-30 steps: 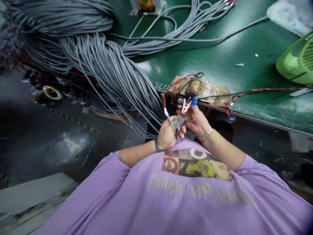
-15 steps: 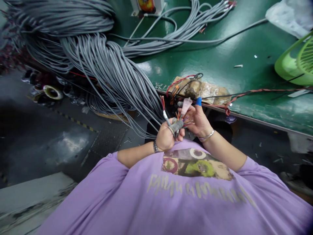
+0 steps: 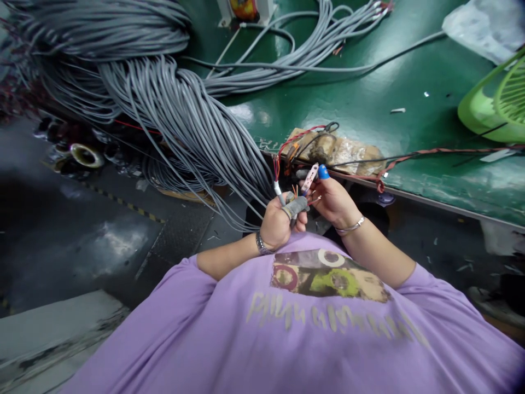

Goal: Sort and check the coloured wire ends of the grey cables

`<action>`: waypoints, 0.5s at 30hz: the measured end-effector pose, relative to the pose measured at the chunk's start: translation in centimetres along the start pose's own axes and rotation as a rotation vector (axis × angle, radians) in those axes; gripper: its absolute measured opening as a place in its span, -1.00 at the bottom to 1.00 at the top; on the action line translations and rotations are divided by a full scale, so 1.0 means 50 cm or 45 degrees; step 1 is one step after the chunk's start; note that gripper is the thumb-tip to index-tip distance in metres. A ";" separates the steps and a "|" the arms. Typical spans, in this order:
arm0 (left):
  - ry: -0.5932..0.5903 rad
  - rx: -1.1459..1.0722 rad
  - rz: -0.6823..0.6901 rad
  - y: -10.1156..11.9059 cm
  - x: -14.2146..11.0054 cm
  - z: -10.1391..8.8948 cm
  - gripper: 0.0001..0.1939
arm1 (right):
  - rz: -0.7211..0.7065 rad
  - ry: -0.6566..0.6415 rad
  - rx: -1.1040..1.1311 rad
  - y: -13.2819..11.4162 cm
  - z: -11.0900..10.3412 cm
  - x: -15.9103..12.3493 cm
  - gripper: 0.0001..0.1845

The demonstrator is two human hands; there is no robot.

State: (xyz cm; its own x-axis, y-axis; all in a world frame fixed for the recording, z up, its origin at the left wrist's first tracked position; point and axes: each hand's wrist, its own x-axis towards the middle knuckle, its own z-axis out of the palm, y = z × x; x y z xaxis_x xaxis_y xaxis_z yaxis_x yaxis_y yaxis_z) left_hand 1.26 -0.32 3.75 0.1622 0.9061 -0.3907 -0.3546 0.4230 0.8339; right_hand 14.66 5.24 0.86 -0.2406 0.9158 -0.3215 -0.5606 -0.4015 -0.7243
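My left hand (image 3: 277, 223) is closed round the end of a grey cable (image 3: 280, 195), its thumb in a grey finger cover (image 3: 296, 207). Thin coloured wires (image 3: 296, 191) fan out of the grip, and red wires stand up from the cable's white-banded end. My right hand (image 3: 333, 201), with a blue cover (image 3: 323, 172) on its thumb, pinches a small pink clip-like tool (image 3: 309, 178) over the wire ends. Whether its jaws touch a wire is too small to tell. The right fingers are partly hidden behind the wires.
A thick bundle of grey cables (image 3: 197, 115) hangs over the table edge at left. More grey cables lie on the green table (image 3: 369, 104). A taped cardboard piece (image 3: 348, 153) sits at the edge. A green basket-like object (image 3: 484, 109) and plastic bag (image 3: 484, 27) are at right.
The pink tool has turned in my right hand, from open-jawed to a narrow, slanted view beside the blue thumb cover. My left hand keeps its grip with hardly any movement.
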 end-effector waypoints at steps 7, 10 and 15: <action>0.009 -0.028 -0.012 -0.005 0.006 0.002 -0.51 | -0.153 0.080 -0.092 0.015 0.003 0.001 -0.40; -0.027 -0.038 -0.012 -0.006 0.005 0.002 -0.51 | -0.324 0.218 -0.171 0.022 0.005 0.002 -0.39; -0.049 -0.047 -0.038 -0.012 0.013 0.001 -0.51 | -0.339 0.294 -0.181 0.028 0.012 0.010 -0.31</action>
State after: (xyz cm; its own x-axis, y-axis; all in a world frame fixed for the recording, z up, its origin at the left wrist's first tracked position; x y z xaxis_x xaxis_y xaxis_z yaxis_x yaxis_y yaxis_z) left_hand 1.63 0.01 3.02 0.2082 0.8930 -0.3991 -0.3826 0.4499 0.8070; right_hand 13.30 5.13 0.04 0.0929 0.9692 -0.2279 -0.4603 -0.1611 -0.8730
